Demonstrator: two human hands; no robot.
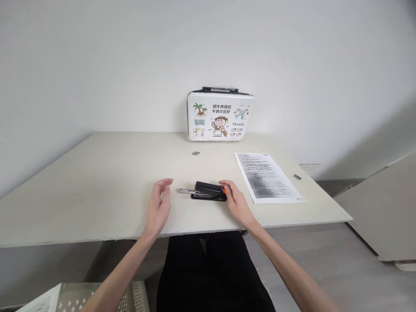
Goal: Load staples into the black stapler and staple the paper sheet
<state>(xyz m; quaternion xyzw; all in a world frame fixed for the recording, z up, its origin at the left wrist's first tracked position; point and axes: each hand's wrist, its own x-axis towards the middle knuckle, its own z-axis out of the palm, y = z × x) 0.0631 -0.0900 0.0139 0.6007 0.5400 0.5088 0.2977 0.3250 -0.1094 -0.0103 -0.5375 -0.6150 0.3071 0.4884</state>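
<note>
A black stapler [209, 190] lies on the table in front of me, its metal staple tray [186, 191] sticking out to the left. My right hand [236, 201] grips the stapler's right end, with the fingers at its orange part [224, 190]. To the left of the tray, my left hand [159, 203] is held apart from it, fingers curved and thumb spread, with nothing in it. Behind the stapler lie small grey strips of staples [195, 153]. Printed paper [268, 177] rests to the right of my right hand.
A white travel case [220, 117] with cartoon prints stands against the wall at the back of the table [97, 186]. Another small grey strip [297, 177] lies near the table's right edge. Below the front left edge is a white perforated basket [73, 294].
</note>
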